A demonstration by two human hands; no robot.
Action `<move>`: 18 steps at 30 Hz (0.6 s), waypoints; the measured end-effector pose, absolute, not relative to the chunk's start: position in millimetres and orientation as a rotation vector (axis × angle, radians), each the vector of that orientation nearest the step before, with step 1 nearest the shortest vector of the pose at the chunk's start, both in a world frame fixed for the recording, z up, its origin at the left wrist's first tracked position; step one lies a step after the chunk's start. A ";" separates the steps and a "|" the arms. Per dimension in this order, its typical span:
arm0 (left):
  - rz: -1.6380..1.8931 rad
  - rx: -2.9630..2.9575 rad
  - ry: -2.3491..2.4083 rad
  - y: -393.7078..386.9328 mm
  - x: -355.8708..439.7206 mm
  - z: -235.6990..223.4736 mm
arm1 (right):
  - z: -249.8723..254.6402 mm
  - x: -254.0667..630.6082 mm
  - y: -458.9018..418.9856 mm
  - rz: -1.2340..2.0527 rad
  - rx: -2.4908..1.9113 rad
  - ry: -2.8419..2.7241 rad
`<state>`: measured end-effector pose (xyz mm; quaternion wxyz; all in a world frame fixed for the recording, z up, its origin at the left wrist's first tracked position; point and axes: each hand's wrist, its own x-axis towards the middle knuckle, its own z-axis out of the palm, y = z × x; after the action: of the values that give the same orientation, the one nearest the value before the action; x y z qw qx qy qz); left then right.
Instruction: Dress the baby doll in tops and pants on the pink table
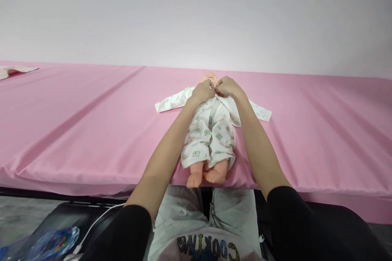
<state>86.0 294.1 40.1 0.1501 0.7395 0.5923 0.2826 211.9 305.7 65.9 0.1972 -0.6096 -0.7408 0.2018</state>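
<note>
A baby doll lies on its back with its bare feet towards me. It wears white patterned trousers and a long-sleeved white baby shirt, the sleeves spread to both sides. My left hand and my right hand meet at the doll's neck, just below its chin. Fingers of both hands are pinched on the shirt's upper front edges. The right front of the shirt hangs loose beside the doll's waist. My hands hide the doll's chest and the exact spot being gripped.
A pink cloth covers the table, with a white wall behind it. At the far left lies a pale piece of fabric. Below the table edge are a black seat, a clear plastic bottle and a white cable.
</note>
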 end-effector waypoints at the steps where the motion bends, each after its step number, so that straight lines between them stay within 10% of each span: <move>1: 0.782 2.157 1.752 291.6 88.7 41.5 | 65.3 213.1 306.0 0.606 -1.705 -2.044; 18: 0.098 2.065 1.659 259.8 71.6 89.8 | 95.7 214.2 276.7 0.436 -1.808 -2.486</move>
<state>71.6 259.8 89.8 0.2431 0.7557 0.6071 0.0360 214.2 276.7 95.7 0.0184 -0.5821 -0.8007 0.1405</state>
